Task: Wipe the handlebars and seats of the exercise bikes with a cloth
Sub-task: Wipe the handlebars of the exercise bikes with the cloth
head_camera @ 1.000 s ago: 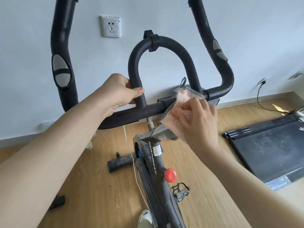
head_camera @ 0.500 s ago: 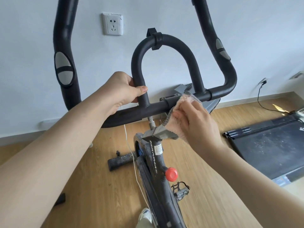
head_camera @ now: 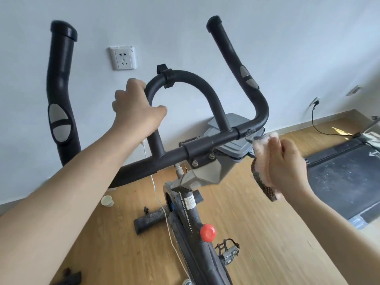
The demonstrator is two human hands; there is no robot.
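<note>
The exercise bike's black handlebars (head_camera: 209, 144) fill the middle of the view, with two upright side grips and a curved centre loop (head_camera: 191, 79). My left hand (head_camera: 135, 112) grips the left leg of that loop. My right hand (head_camera: 287, 165) holds a pink cloth (head_camera: 262, 175) with a dark mesh side. The cloth presses against the right end of the crossbar, just below the bend of the right grip (head_camera: 261, 112). The seat is out of view.
The bike frame (head_camera: 193, 214) with a red knob (head_camera: 208, 232) and a pedal (head_camera: 228, 250) runs down the centre. A treadmill (head_camera: 339, 173) lies on the wooden floor at right. A paper cup (head_camera: 107, 200), a white cable and a wall socket (head_camera: 123, 58) are nearby.
My right hand slid the cloth rightward along the crossbar, from near the centre clamp to the right bend. My left hand moved higher up the loop. The view widened upward.
</note>
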